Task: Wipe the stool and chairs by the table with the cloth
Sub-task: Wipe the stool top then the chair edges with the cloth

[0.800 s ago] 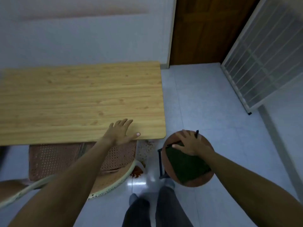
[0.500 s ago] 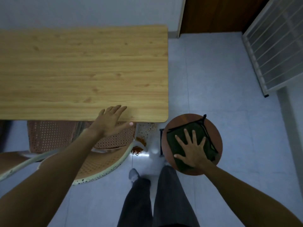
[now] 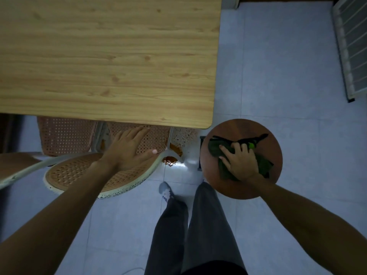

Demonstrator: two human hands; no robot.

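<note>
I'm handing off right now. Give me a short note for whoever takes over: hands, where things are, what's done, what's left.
Right hand: fingers curled on the bunched dark green cloth, pressing it on the round wooden stool seat.
Left hand: open and empty, spread over the near edge of the woven chair tucked partly under the wooden table.
Done: stool wipe is underway; how much of the seat is covered cannot be judged.
Left: finish the stool, then wipe the chairs, including a second woven seat under the table.

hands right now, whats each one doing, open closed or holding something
Left hand: open, fingers spread, empty, over the woven chair seat.
Right hand: closed on the green cloth, bunching it on the round stool.
</note>
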